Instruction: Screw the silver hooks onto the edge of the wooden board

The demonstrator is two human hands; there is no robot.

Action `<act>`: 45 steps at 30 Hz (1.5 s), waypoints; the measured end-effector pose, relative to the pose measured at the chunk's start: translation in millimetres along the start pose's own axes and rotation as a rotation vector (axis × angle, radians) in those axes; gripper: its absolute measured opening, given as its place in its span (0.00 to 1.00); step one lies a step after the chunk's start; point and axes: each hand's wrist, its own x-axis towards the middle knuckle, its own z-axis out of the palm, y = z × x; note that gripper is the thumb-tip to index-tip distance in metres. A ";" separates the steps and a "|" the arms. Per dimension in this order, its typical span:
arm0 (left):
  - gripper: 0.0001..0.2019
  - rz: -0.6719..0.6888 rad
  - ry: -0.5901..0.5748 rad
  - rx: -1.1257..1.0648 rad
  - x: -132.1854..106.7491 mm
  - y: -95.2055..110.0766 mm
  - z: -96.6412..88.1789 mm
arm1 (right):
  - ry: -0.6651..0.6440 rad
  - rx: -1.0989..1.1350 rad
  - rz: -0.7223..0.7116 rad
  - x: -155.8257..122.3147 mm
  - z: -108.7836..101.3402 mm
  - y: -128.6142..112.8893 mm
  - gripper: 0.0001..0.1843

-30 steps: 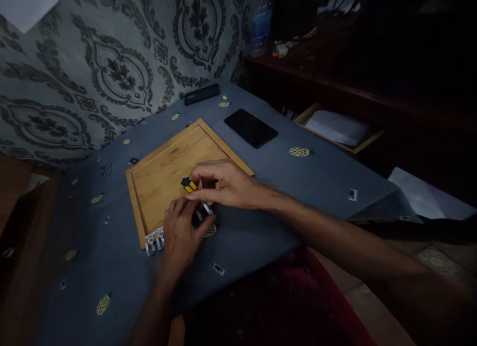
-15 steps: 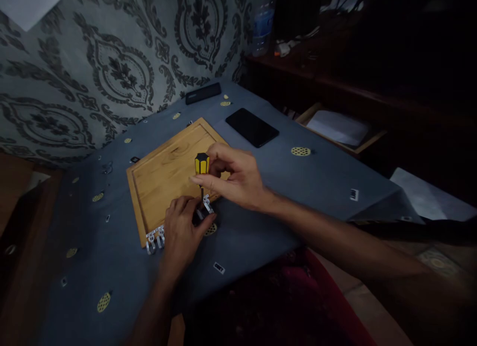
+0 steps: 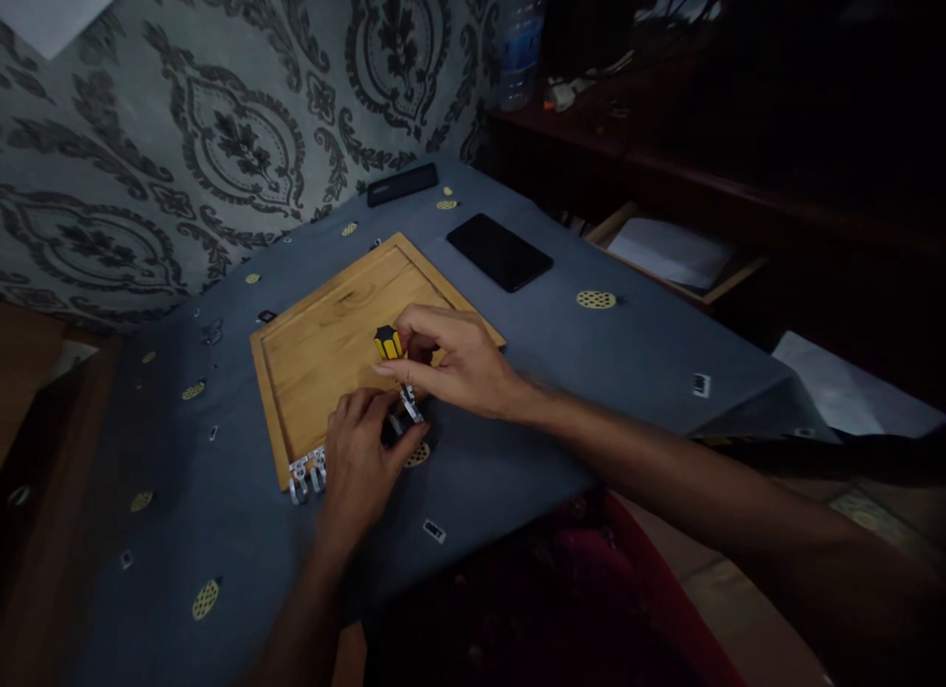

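Observation:
My right hand (image 3: 447,362) pinches a small screwdriver with a yellow and black handle (image 3: 387,343), its tip pointing down at a small metal piece (image 3: 409,405). My left hand (image 3: 362,462) presses down on that metal part at the near edge of the wooden board (image 3: 317,352), fingers curled over it. More of the silvery metal part (image 3: 305,475) sticks out to the left of my left hand, at the board's near corner.
The board lies on a grey-blue cloth with yellow dots (image 3: 591,362). A black phone (image 3: 500,252) lies beyond the board, and a dark flat case (image 3: 402,184) sits near the patterned wall. A dark shelf with a bottle (image 3: 517,51) stands at the right.
My right hand raised the screwdriver upright half a second ago, then lowered it back toward the metal piece. My left hand stayed in place.

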 end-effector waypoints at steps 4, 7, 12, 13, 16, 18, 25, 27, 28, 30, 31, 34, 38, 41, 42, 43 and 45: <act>0.14 0.007 0.006 -0.003 0.4 -0.8 -0.1 | -0.017 0.013 0.017 -0.5 1.1 0.1 0.15; 0.14 0.014 0.014 -0.002 0.5 -0.8 -0.5 | -0.045 0.025 0.022 0.1 0.2 -1.0 0.15; 0.14 -0.002 -0.007 0.011 0.8 0.0 -1.2 | -0.131 0.082 0.069 2.8 -4.0 -3.6 0.13; 0.14 -0.003 -0.005 0.010 0.8 0.0 -1.2 | -0.149 0.099 0.081 3.4 -5.0 -4.2 0.12; 0.14 -0.004 0.004 0.004 0.6 0.0 -0.7 | -0.221 0.161 0.140 4.9 -7.8 -5.9 0.09; 0.14 -0.005 0.009 0.003 0.4 -0.2 -0.3 | -0.246 0.207 0.181 5.5 -8.6 -6.9 0.10; 0.15 0.001 0.010 -0.014 -0.6 -1.1 1.9 | -0.166 0.193 0.132 3.6 -2.0 -3.1 0.17; 0.16 -0.005 0.011 -0.012 -0.9 -1.3 2.4 | -0.134 0.169 0.082 2.8 0.6 -3.0 0.18; 0.16 -0.007 0.011 -0.012 -1.0 -1.4 2.5 | -0.111 0.159 0.051 2.6 1.5 -3.7 0.18; 0.16 -0.006 0.009 -0.011 -1.0 -1.2 2.3 | -0.050 0.152 0.016 3.1 2.4 -6.2 0.19; 0.16 -0.004 0.006 -0.009 -0.9 -1.1 2.0 | -0.010 0.159 0.021 3.6 2.5 -7.5 0.19; 0.13 0.000 -0.005 0.002 -0.5 -0.3 0.6 | 0.083 0.183 0.072 5.1 1.4 -9.1 0.21; 0.14 -0.013 -0.020 0.011 -0.1 0.8 -1.1 | 0.073 0.121 0.038 4.4 -0.6 -5.1 0.21; 0.14 -0.017 -0.024 0.015 0.2 0.6 -1.3 | 0.032 0.069 0.023 2.8 -1.5 -3.3 0.19; 0.14 -0.016 -0.021 0.015 0.3 0.3 -1.1 | 0.024 0.057 0.027 2.4 -1.5 -3.4 0.19; 0.14 -0.015 -0.019 0.015 0.3 0.0 -1.0 | 0.021 0.050 0.031 2.1 -1.3 -3.8 0.19; 0.14 -0.011 -0.018 0.011 0.2 -0.6 -0.8 | 0.013 0.044 0.037 1.7 -0.5 -4.6 0.18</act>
